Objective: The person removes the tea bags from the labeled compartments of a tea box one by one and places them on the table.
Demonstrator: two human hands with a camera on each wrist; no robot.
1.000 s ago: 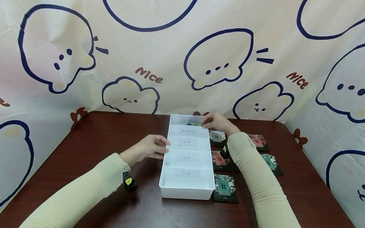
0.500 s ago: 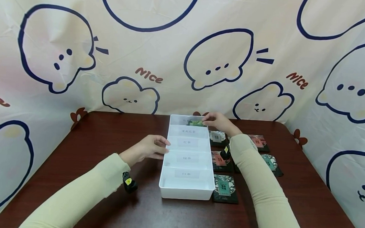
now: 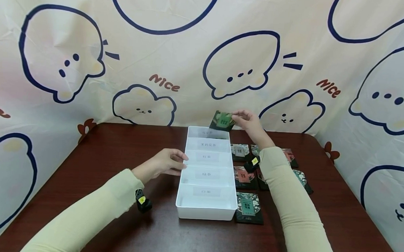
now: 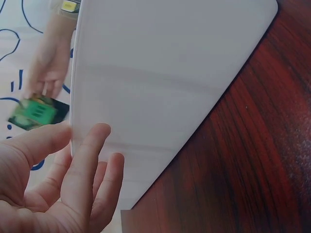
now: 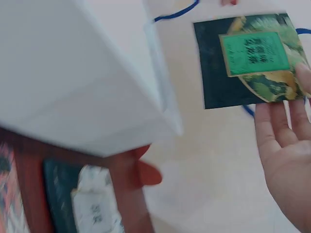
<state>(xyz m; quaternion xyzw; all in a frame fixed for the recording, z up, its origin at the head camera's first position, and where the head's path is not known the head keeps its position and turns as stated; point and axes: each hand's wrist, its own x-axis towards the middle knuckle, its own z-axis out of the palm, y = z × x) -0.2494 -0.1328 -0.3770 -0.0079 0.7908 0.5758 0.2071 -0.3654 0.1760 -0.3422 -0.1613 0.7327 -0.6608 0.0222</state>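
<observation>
In the head view, a long white box (image 3: 205, 213) with several labelled compartments stands on the table. My left hand (image 3: 162, 164) is at its left side, fingers loosely extended. In the left wrist view, the left hand's fingertips (image 4: 115, 160) touch the box's outer wall and rim. My right hand (image 3: 250, 123) pinches a dark green tea packet (image 3: 221, 120) by its right edge, just above the far compartment. The right wrist view shows the packet's bright green label, with the thumb on its face and fingers behind.
Several tea packets lie right of the box: a teal-labelled one (image 3: 248, 207) near the front, a red-labelled one (image 3: 244, 177) behind it, and a grey-labelled one (image 3: 240, 152) farther back. Others sit partly under the right sleeve (image 3: 287, 206). A patterned cloth (image 3: 192, 57) rises behind the table.
My right hand has lifted the green tea packet up from the far compartment to above the box's rim, moving slightly right. The left hand has stayed at the box's side.
</observation>
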